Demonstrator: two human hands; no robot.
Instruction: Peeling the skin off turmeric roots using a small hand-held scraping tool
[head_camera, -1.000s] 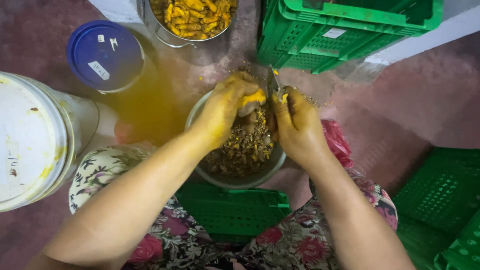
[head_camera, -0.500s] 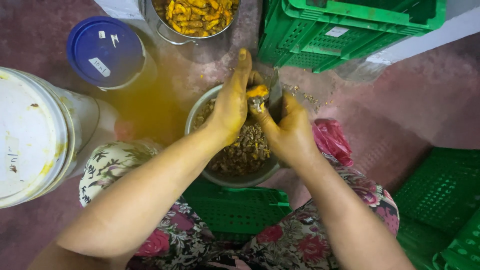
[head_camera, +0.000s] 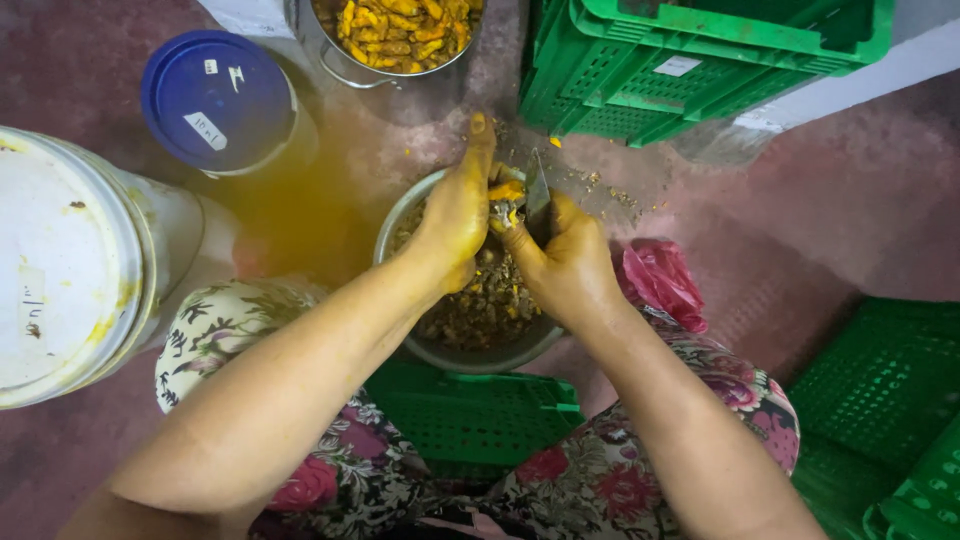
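A yellow root piece (head_camera: 507, 190) sits at the bowl's twelve o'clock rim, pinched in the left hand (head_camera: 455, 215), fingers closed on it. The right hand (head_camera: 565, 265), at three o'clock of it, is closed around a knife (head_camera: 536, 197) whose blade touches the root. Beneath is a metal bowl (head_camera: 400, 215) of peelings; a pot (head_camera: 400, 70) of peeled roots stands at twelve o'clock, a green crate (head_camera: 700, 70) at two.

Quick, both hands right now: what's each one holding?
Left hand: closed on a small yellow root piece over the metal bowl.
Right hand: closed on a knife, blade against the piece.
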